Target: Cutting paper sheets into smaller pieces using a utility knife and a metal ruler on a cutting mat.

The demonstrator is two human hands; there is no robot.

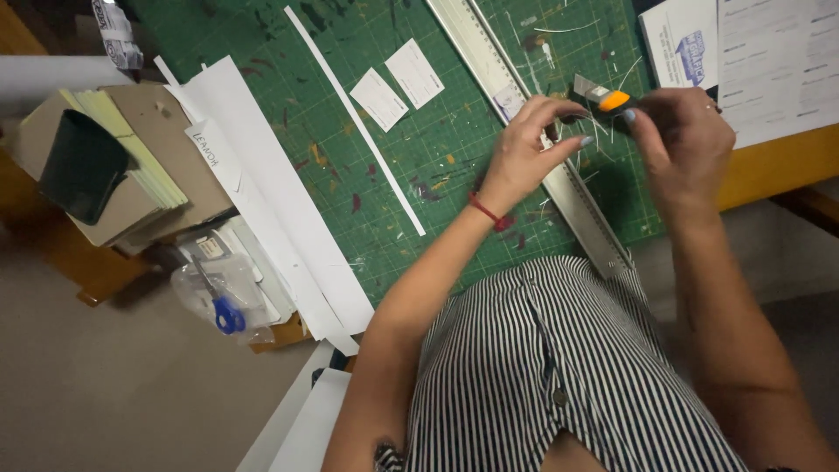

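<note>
My right hand [686,144] grips an orange and black utility knife [605,96], its blade end pointing left. The fingertips of my left hand [533,140] pinch at the knife's tip area, just above a long metal ruler [524,114] that runs diagonally across the green cutting mat [393,175]. Two small white cards [398,86] lie on the mat to the left of the ruler. A long thin white paper strip [354,118] lies diagonally further left.
Large white paper sheets [262,192] hang over the mat's left edge. Cardboard and yellow-green sheets with a dark object [83,166] on top sit at left. Blue-handled scissors [223,306] lie in a clear bag. Printed papers [769,61] rest at top right.
</note>
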